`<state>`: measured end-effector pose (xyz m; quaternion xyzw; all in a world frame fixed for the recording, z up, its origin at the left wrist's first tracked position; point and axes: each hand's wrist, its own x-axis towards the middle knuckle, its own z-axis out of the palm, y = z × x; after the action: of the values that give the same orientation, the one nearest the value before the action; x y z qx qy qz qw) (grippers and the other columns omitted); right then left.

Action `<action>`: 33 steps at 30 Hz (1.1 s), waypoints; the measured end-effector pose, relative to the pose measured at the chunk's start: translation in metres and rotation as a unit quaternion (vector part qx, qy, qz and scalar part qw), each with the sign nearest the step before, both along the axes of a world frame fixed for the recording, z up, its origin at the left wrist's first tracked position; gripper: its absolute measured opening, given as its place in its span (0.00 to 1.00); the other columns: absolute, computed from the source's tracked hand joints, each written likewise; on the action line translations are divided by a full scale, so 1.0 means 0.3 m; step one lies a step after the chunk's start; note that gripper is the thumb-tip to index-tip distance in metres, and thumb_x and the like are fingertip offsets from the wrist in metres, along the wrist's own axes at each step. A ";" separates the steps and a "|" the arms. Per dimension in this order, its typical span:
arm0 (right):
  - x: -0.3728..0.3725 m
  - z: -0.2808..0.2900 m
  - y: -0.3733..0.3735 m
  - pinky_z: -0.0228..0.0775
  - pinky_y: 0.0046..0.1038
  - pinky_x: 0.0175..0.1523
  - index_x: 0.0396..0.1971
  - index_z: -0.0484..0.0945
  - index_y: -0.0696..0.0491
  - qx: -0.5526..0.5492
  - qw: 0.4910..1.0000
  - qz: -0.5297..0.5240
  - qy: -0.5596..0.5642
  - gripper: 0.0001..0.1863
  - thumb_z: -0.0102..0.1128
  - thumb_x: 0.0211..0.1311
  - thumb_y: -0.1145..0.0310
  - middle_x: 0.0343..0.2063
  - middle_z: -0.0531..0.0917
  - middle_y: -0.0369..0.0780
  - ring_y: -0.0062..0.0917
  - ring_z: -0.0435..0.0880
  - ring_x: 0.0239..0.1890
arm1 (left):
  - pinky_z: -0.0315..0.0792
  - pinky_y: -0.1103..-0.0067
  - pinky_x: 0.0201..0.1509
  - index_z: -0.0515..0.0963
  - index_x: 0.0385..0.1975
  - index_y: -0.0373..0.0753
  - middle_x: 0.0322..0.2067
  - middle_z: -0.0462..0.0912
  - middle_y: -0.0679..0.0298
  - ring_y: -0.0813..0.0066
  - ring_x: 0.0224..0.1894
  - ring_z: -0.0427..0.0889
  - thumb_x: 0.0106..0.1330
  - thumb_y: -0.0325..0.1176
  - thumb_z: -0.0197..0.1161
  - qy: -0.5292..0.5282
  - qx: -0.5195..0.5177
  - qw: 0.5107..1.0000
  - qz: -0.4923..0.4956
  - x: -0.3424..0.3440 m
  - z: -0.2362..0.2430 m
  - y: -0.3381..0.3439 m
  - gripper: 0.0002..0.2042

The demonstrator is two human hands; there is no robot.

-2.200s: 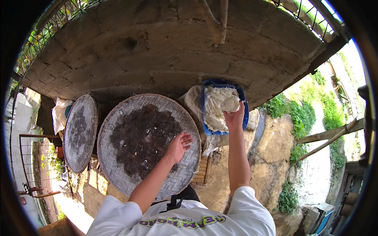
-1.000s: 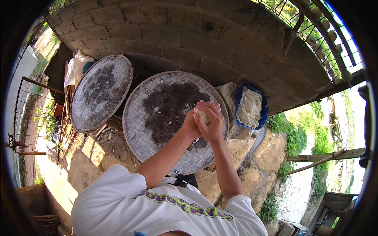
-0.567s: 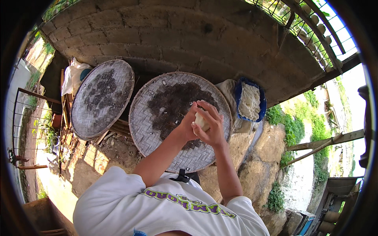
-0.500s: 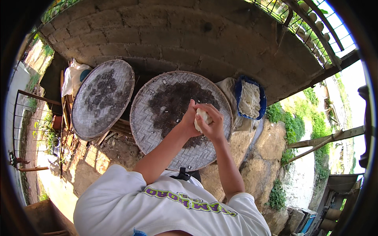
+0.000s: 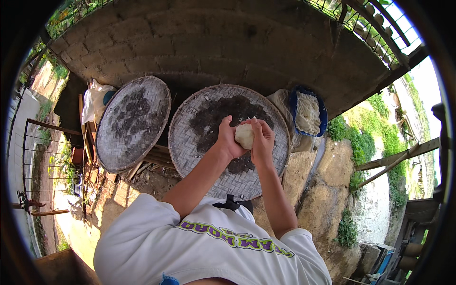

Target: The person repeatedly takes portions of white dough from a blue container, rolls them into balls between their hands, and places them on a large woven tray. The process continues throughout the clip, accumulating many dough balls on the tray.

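Observation:
A white doughy lump (image 5: 244, 136) is held between my two hands, above a large round woven tray (image 5: 223, 186). My left hand (image 5: 229, 139) cups the lump from the left, its thumb pointing up and its fingers partly hidden under the lump. From the right, my right hand (image 5: 262, 142) presses against it with curved fingers. Dark, worn patches and small white bits mark the middle of the tray. To the right, a blue basin (image 5: 324, 124) holds a heap of similar white mass (image 5: 308, 114).
A second round woven tray (image 5: 111, 142) leans at the left, beside a white sack (image 5: 91, 107). Behind them rises a block wall (image 5: 199, 42). Pale sacking (image 5: 283, 102) lies by the basin. Stone ground (image 5: 327, 185) and a wooden rail (image 5: 399, 156) are on the right.
My right hand's fingers have shifted from over the lump to its right side, so more of the lump shows. The whole view has shifted slightly.

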<state>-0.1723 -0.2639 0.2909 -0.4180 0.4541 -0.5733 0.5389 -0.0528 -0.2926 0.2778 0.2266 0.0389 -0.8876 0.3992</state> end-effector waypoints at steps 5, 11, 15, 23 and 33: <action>0.071 -0.019 0.068 0.75 0.34 0.60 0.63 0.74 0.57 0.056 0.975 -0.096 -0.193 0.26 0.46 0.80 0.51 0.54 0.82 0.45 0.31 0.82 0.56 | 0.75 0.60 0.63 0.71 0.61 0.43 0.56 0.78 0.56 0.59 0.59 0.79 0.75 0.66 0.39 -0.101 -0.068 0.988 0.097 0.001 0.019 0.037 0.33; 0.030 -0.003 0.033 0.75 0.34 0.59 0.54 0.82 0.60 -0.252 0.950 -0.098 0.153 0.21 0.54 0.77 0.58 0.53 0.84 0.47 0.32 0.83 0.55 | 0.79 0.63 0.57 0.73 0.59 0.44 0.47 0.83 0.62 0.64 0.48 0.85 0.76 0.65 0.39 0.041 -0.090 0.995 0.003 0.023 0.031 0.031 0.31; 0.054 0.015 0.028 0.78 0.27 0.50 0.40 0.86 0.60 -0.022 0.991 -0.081 -0.107 0.20 0.56 0.78 0.58 0.45 0.87 0.42 0.25 0.84 0.49 | 0.76 0.64 0.62 0.72 0.59 0.43 0.53 0.81 0.61 0.63 0.55 0.82 0.77 0.63 0.39 -0.066 -0.031 0.995 0.069 -0.010 0.046 0.022 0.30; 0.115 0.061 0.138 0.74 0.34 0.61 0.56 0.79 0.59 -0.221 0.955 -0.134 0.147 0.17 0.56 0.77 0.63 0.57 0.80 0.44 0.31 0.80 0.59 | 0.72 0.60 0.69 0.65 0.70 0.42 0.67 0.72 0.55 0.60 0.65 0.76 0.75 0.66 0.41 0.041 -0.156 0.984 0.075 0.069 0.071 0.145 0.36; 0.118 0.042 0.104 0.79 0.29 0.52 0.51 0.80 0.60 0.009 0.971 -0.128 -0.201 0.23 0.49 0.79 0.54 0.46 0.83 0.42 0.26 0.84 0.47 | 0.70 0.61 0.69 0.67 0.64 0.41 0.62 0.75 0.55 0.58 0.63 0.76 0.74 0.62 0.44 -0.131 -0.074 0.975 0.163 0.014 0.097 0.087 0.32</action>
<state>-0.1369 -0.2328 0.3034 -0.2273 0.3918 -0.7056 0.5449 -0.0485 -0.2665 0.3069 0.3012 -0.0431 -0.7736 0.5559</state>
